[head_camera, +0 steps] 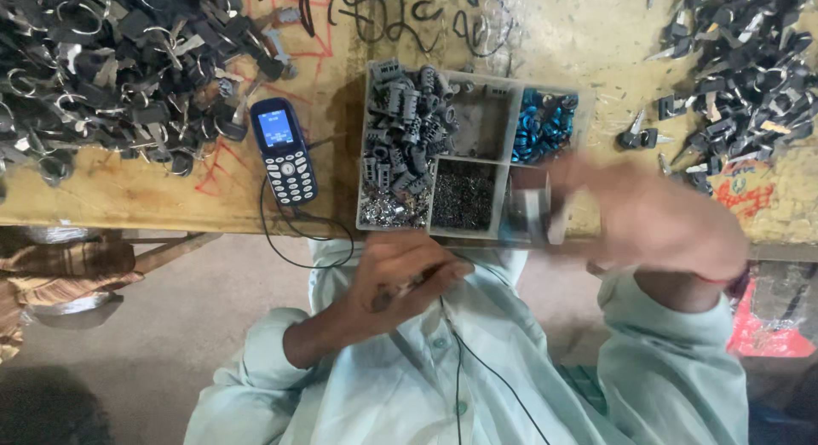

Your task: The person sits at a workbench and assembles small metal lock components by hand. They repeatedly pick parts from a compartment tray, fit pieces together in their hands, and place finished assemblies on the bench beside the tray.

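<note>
Below the tabletop (128,198) edge, over my lap, my left hand (400,279) is curled loosely around a small dark metal part (394,292); what it is, I cannot tell. My right hand (656,215) is a blur beside the divided plastic tray (507,160), so I cannot tell whether its fingers are spread or closed. Left of the tray lies a blue keypad phone (285,151), with heaps of dark keys (111,62) further left.
</note>
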{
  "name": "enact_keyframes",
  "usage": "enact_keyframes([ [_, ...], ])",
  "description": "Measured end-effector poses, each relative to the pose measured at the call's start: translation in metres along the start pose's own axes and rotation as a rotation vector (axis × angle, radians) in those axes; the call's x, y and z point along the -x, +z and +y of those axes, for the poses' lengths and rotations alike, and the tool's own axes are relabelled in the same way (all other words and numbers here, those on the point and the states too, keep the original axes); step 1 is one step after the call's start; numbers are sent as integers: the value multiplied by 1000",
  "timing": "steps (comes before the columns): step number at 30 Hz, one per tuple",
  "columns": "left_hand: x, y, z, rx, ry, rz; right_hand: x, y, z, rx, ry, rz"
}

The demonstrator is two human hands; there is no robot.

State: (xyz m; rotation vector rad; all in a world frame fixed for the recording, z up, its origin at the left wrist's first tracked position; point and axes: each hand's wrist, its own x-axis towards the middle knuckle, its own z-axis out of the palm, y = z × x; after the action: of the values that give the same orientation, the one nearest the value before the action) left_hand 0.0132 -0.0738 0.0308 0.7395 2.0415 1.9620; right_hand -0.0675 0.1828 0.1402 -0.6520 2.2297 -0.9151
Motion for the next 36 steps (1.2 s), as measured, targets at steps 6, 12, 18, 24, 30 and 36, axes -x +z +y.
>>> enact_keyframes([
  [6,-7,-23,-2,-775,-248,39,-7,73,38,231,-102,645],
  [12,-6,-35,-18,-814,-124,-143,-29,87,35,631,-40,298],
  [18,-7,-27,-11,-690,-101,92,-25,92,47,566,-5,331],
  [24,-8,-27,-10,-499,-149,226,-23,91,45,265,2,438],
  [30,-14,-16,-7,135,-434,236,-10,92,50,-610,20,307],
  [36,-24,22,-29,717,-382,236,0,112,52,-770,-53,341],
])
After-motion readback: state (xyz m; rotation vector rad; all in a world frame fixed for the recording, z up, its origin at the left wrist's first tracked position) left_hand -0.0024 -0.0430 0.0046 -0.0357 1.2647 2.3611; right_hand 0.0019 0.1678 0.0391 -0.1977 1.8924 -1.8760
